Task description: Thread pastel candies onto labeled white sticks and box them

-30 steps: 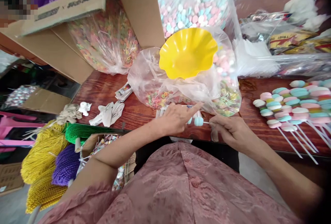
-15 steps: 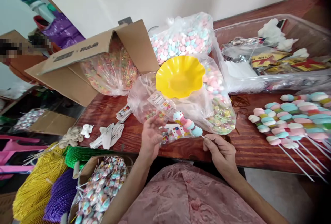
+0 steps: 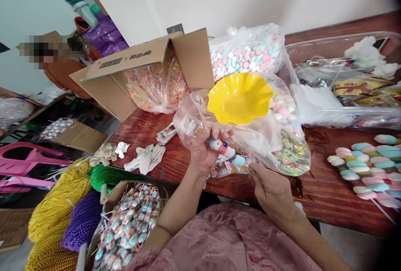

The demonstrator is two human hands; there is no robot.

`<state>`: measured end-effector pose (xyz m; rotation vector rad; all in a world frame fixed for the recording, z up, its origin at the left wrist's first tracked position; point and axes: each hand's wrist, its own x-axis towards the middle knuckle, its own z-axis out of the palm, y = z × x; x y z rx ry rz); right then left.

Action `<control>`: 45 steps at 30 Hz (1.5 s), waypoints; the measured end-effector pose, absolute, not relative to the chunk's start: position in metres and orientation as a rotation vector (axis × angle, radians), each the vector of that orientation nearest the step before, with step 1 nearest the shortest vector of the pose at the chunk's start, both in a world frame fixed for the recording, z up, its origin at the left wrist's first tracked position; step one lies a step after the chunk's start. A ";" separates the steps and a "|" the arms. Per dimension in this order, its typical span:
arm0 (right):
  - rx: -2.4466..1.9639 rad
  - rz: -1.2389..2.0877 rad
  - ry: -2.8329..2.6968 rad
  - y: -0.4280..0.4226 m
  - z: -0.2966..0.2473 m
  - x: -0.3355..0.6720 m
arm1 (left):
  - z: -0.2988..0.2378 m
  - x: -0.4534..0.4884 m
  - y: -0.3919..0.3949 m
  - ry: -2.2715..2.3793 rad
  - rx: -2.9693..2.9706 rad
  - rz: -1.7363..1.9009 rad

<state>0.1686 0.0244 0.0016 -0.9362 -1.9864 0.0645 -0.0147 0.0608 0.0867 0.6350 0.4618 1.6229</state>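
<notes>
A marshmallow skewer in pink, white and pale blue, with a white dotted top piece, lies slantwise between my two hands. My left hand closes round its upper end, the fingers passing behind it. A clear wrapper with a printed label sticks out past the left thumb. At the skewer's lower end my right hand pinches the stick, which is mostly hidden by the fingers. Beneath the skewer, flat printed wrappers lie on the wooden table. Just beyond stands a yellow wavy-edged bowl.
Finished-looking marshmallow skewers are piled at right. Behind are bags of marshmallows, a clear bin and a cardboard box. White gloves lie at left. A carton of wrapped skewers stands below. Another person sits far left.
The view has swung left, so the scene sits further right. My left hand has moved from open fingers beside the skewer to closing round its top. My right hand still pinches the stick.
</notes>
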 end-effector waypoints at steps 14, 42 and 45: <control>-0.868 -0.042 -1.927 0.033 0.016 0.158 | 0.082 -0.022 0.057 0.523 0.645 1.550; -1.020 1.002 -1.740 0.021 0.020 0.144 | 0.064 -0.016 0.056 0.631 0.672 1.571; -1.012 1.169 -1.652 0.023 0.025 0.135 | 0.063 -0.010 0.052 0.655 0.676 1.525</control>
